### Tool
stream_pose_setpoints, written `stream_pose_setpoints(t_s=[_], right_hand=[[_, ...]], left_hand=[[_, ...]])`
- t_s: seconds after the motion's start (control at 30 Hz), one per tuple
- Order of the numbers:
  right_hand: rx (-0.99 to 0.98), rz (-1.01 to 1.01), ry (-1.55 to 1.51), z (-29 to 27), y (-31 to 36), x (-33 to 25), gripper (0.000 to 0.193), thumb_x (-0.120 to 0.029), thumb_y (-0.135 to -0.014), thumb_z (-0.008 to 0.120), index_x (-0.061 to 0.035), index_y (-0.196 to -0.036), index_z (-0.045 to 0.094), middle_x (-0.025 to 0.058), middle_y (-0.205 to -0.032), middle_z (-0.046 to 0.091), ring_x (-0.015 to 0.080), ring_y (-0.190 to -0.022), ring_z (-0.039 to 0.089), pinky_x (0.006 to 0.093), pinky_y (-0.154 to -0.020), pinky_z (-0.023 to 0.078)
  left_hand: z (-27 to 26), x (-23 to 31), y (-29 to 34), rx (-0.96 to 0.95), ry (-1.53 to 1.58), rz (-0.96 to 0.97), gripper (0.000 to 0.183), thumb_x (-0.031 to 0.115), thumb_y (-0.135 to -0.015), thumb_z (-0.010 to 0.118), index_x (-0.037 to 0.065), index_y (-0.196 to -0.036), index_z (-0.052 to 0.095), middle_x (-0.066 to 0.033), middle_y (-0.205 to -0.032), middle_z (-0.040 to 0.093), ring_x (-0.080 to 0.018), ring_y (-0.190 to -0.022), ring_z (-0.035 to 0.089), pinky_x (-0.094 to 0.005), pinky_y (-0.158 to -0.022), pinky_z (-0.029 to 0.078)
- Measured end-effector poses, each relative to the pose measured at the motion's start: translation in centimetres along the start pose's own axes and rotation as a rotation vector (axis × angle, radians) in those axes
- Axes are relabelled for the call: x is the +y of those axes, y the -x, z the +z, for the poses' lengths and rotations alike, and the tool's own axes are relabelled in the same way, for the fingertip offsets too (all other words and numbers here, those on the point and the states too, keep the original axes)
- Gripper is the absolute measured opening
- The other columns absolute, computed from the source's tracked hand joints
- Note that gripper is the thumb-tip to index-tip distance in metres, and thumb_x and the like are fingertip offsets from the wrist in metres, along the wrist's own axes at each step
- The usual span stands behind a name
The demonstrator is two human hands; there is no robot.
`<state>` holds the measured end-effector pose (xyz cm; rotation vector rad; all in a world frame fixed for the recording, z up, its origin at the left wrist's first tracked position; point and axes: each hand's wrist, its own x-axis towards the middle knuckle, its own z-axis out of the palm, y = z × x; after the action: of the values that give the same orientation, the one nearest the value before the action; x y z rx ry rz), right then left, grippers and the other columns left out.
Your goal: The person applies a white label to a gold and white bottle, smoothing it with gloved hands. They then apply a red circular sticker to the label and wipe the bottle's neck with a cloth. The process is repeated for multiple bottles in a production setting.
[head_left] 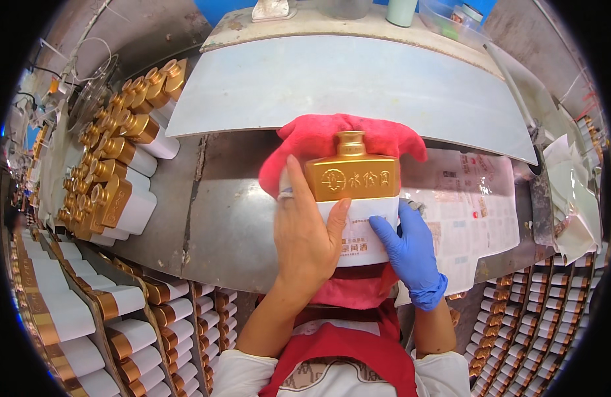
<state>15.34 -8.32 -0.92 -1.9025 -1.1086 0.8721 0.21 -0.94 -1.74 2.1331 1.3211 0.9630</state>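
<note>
Between my two hands is a flat, square-shouldered bottle (355,178) with a gold upper half, a short gold neck and a white lower half with a printed label. My bare left hand (309,231) grips its left side, thumb across the front. On its lower right side, my right hand (408,248), in a blue glove, presses with the thumb on the front face. Behind and under the bottle lies a pink cloth (342,124). A bit of grey-white material shows by the right fingers; I cannot make out what it is.
Many similar gold-and-white bottles (123,155) stand at the left of the metal table (226,215). Racks of bottles (137,334) fill the lower left and right. A pale board (345,86) spans the back. Printed paper sheets (464,218) and crumpled plastic (573,198) lie to the right.
</note>
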Motion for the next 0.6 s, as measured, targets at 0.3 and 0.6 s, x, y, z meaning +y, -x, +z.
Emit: stream_pose_setpoints(t_s=[0.3,0.6], right_hand=[[0.071,-0.141,0.111,0.2,0.9,1.2,0.048,-0.037,-0.095,0.056,-0.0040,-0.130,0.051,0.0255,-0.108,0.062,0.0409,-0.095,0.062,0.0444,-0.080,0.050],[0.102,-0.142,0.137,0.3,1.0,0.6,0.049,-0.040,-0.094,0.055,-0.0058,-0.130,0.050,0.0258,-0.108,0.061,0.0419,-0.091,0.063,0.0457,-0.076,0.050]], left_hand=[[1.5,2.7,-3.1,0.106,-0.517,0.289,0.071,0.034,-0.091,0.054,0.002,-0.149,0.027,-0.0276,-0.148,0.028,-0.0466,-0.137,0.019,-0.0620,-0.107,0.015],[1.3,2.2,-3.9,0.131,-0.554,0.360,0.069,0.037,-0.090,0.054,0.006,-0.148,0.032,-0.0233,-0.147,0.030,-0.0462,-0.135,0.022,-0.0641,-0.103,0.020]])
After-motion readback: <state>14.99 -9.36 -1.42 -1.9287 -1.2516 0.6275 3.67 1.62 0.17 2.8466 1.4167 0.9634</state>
